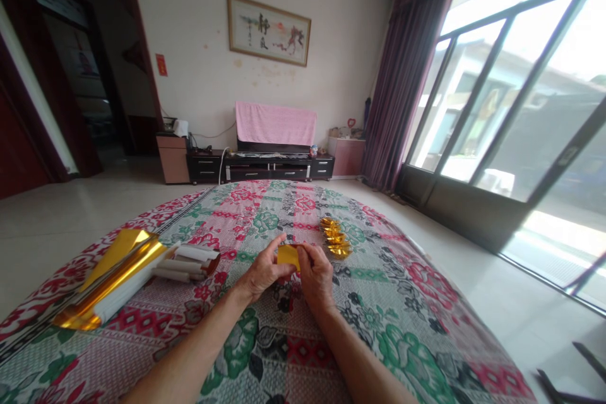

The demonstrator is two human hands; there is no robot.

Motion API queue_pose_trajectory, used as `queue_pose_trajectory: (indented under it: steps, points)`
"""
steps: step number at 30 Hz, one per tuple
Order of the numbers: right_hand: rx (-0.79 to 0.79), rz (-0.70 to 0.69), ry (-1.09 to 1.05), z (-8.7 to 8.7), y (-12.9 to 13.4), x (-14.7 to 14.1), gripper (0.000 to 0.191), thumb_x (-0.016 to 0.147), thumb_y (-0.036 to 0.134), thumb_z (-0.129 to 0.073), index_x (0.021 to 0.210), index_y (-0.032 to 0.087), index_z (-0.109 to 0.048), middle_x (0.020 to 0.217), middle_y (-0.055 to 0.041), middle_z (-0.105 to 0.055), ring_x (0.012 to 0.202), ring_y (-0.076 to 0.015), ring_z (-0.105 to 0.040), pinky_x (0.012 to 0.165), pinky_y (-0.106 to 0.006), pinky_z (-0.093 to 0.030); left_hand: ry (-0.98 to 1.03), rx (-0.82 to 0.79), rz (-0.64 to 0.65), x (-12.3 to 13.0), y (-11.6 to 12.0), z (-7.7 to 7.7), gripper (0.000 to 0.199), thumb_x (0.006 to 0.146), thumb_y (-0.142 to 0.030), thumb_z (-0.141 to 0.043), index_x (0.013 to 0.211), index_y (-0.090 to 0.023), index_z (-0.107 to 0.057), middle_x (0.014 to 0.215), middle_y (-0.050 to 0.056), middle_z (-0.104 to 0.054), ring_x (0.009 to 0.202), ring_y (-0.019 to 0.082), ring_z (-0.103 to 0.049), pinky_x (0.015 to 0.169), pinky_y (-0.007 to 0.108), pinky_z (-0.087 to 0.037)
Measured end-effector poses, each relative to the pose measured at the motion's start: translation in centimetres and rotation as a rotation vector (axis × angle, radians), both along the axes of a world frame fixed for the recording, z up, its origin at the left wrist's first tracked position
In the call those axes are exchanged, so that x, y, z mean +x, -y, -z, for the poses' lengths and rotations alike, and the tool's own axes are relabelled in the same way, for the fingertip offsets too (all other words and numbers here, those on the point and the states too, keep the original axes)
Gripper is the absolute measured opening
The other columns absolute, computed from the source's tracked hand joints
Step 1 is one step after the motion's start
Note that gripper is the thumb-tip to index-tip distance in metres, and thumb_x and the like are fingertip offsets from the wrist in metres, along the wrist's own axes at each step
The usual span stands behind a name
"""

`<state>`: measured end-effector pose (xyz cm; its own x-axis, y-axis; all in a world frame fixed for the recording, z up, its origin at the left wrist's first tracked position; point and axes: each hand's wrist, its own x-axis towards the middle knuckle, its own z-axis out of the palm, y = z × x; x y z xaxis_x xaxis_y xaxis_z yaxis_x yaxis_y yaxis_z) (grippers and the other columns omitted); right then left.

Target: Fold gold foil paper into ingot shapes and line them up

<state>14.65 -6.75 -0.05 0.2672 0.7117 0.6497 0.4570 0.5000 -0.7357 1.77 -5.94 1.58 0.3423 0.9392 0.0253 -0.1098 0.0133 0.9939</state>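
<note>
A small yellow-gold piece of paper (288, 256) is held between both hands above the patterned cloth. My left hand (264, 270) pinches its left side, thumb below and fingers behind. On its right side, my right hand (316, 271) grips it with the thumb over the front. Several shiny gold folded pieces (336, 238) stand in a row on the cloth, just beyond and to the right of my right hand. To the left lie gold foil sheets (120, 271), partly rolled, beside several pale rolls (187, 263).
A flowered cloth (407, 341) covers the round table. Beyond it stand a low black cabinet (269, 170) and a screen draped with a pink cloth (276, 123). Glass doors (511, 101) and a purple curtain (402, 63) are on the right. Dark legs (563, 385) show at lower right.
</note>
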Motion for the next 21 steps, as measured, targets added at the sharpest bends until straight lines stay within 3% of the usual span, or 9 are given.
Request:
queue_pose_trajectory:
  steps: [12, 21]
  points:
    - [0.014, -0.001, 0.073, 0.0, -0.1, 0.0, 0.023, 0.084, 0.03, -0.046, 0.082, 0.019, -0.066, 0.073, -0.003, -0.058, 0.066, -0.0126, -0.053, 0.063, -0.022, -0.042, 0.024, -0.049, 0.027, 0.0, 0.3, -0.4, 0.1, 0.063, -0.022, -0.071, 0.142, -0.016, -0.009, 0.071, -0.001, -0.059, 0.051, 0.008, -0.052, 0.047, 0.019, -0.039]
    - [0.0, 0.037, 0.047, -0.2, 0.1, 0.0, 0.024, 0.084, 0.032, -0.046, 0.081, 0.018, -0.066, 0.071, -0.0026, -0.057, 0.064, -0.0123, -0.053, 0.061, -0.022, -0.041, -0.001, -0.064, 0.085, -1.3, -0.2, -0.5, 0.093, 0.064, -0.022, -0.071, 0.14, -0.016, -0.018, 0.072, 0.001, -0.062, 0.055, 0.011, -0.058, 0.05, 0.02, -0.042]
